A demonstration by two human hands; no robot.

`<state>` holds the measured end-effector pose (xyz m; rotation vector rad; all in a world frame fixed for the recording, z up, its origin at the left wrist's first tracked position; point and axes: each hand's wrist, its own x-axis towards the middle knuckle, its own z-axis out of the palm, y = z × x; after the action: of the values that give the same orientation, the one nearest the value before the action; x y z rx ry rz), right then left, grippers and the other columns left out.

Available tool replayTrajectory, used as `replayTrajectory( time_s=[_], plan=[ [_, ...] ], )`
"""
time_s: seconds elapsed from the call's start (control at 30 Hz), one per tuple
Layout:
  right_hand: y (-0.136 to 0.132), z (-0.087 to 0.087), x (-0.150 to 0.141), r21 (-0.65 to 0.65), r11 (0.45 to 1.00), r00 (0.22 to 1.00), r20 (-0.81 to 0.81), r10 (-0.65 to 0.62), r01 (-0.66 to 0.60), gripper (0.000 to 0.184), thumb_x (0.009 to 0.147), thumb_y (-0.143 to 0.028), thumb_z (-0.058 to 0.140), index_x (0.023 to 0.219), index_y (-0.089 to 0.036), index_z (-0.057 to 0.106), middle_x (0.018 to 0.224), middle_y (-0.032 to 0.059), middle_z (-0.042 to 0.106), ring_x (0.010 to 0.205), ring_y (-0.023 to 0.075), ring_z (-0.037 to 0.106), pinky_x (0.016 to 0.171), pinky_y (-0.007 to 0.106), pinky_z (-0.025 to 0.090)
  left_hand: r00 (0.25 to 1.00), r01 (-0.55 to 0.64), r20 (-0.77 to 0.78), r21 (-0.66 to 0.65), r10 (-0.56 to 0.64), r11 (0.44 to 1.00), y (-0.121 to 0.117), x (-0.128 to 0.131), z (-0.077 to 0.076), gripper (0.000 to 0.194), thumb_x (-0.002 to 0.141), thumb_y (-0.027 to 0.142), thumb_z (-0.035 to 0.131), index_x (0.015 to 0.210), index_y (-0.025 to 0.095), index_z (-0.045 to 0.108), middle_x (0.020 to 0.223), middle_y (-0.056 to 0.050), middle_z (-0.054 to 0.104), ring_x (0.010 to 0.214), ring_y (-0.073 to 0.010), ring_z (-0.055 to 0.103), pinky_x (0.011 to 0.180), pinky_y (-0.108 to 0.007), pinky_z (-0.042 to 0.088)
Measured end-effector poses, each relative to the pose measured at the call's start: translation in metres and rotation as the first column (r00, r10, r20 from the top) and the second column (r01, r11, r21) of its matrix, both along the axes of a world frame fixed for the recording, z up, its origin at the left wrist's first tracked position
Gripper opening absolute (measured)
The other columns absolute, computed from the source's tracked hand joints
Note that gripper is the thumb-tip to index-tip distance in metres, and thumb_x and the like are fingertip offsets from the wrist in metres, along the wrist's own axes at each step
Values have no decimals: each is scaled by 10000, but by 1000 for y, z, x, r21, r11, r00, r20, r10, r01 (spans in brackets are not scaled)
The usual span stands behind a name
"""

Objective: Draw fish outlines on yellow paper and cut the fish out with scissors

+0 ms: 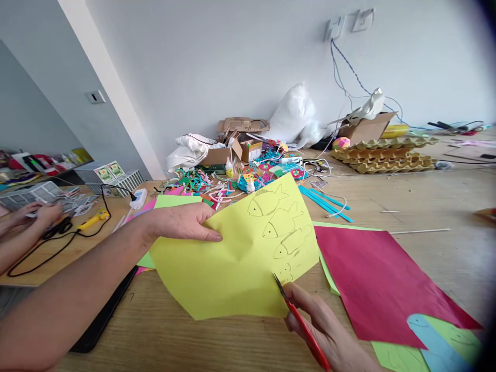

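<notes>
A sheet of yellow paper (232,268) is held up over the wooden table, with several fish outlines (269,230) drawn in a column on its right side. My left hand (189,222) pinches its upper left edge, thumb on the near face and the other fingers behind. In my right hand (321,325) is a pair of red-handled scissors (300,320). Their dark tips lie against the sheet, left of the lowest drawing. Whether the blades are cutting into the paper I cannot tell. The right fingers also touch the sheet's lower right edge.
Dark red paper (375,279) lies on green sheets at the right, beside a light blue cutout (434,336). Craft scraps (267,173), boxes and egg trays (387,157) line the wall. At far left, another person's hands (42,214) are near a yellow glue gun (93,219) and its cord.
</notes>
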<state>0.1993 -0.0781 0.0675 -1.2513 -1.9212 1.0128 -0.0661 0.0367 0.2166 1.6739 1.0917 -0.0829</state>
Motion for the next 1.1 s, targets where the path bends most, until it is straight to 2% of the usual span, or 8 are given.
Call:
replayTrajectory(
  time_s=[0.23, 0.33, 0.43, 0.57, 0.73, 0.83, 1.1],
  plan=[
    [6, -6, 2, -7, 1000, 998, 62, 16, -16, 283, 894, -428, 418, 783, -202, 545, 744, 22, 617, 701, 188, 591, 638, 280, 479, 992, 33, -124, 170, -12, 985, 0, 1, 5, 248, 793, 356, 583, 954, 188, 668, 831, -19, 718, 667, -140, 656, 529, -177, 463],
    [6, -4, 3, -8, 999, 996, 86, 37, -36, 295, 898, -436, 391, 780, -200, 521, 725, 20, 596, 681, 186, 576, 616, 277, 464, 993, 40, -120, 184, -18, 982, -2, 3, 7, 256, 776, 351, 591, 950, 176, 658, 850, -28, 713, 654, -139, 650, 516, -175, 449],
    [7, -2, 2, 50, 998, 994, 108, 21, -27, 301, 901, -437, 374, 776, -199, 509, 717, 24, 595, 671, 185, 564, 614, 277, 453, 989, 31, -149, 203, -1, 979, -4, 5, 9, 235, 774, 340, 591, 926, 173, 653, 827, -31, 710, 631, -134, 646, 482, -158, 418],
    [7, -3, 0, 121, 992, 995, 100, 6, -19, 298, 917, -422, 363, 753, -205, 485, 659, 5, 570, 610, 163, 536, 562, 249, 429, 989, 32, -150, 191, -3, 981, -5, 6, 11, 201, 786, 325, 578, 917, 189, 646, 804, -17, 709, 622, -130, 649, 482, -154, 421],
    [4, -10, -2, 149, 989, 997, 74, 9, -20, 275, 939, -373, 361, 717, -222, 417, 608, -28, 504, 555, 134, 474, 521, 224, 389, 988, 73, -147, 230, -40, 970, -3, 8, 11, 194, 767, 303, 600, 907, 180, 653, 871, -19, 718, 676, -137, 661, 543, -167, 466],
    [4, -14, -2, 148, 989, 998, 68, 17, -27, 277, 948, -358, 353, 707, -228, 397, 620, -31, 497, 558, 128, 459, 519, 214, 383, 992, 68, -119, 197, -45, 978, 0, 7, 9, 218, 760, 305, 609, 932, 177, 647, 924, -30, 718, 675, -135, 664, 553, -174, 478],
    [1, -13, 0, 132, 991, 995, 92, -22, 10, 240, 930, -378, 384, 769, -223, 474, 674, -15, 566, 617, 145, 530, 569, 221, 438, 996, 69, -68, 130, -61, 989, 0, 6, 4, 179, 771, 286, 613, 913, 177, 630, 1017, -36, 701, 668, -128, 668, 527, -169, 470]
  ],
)
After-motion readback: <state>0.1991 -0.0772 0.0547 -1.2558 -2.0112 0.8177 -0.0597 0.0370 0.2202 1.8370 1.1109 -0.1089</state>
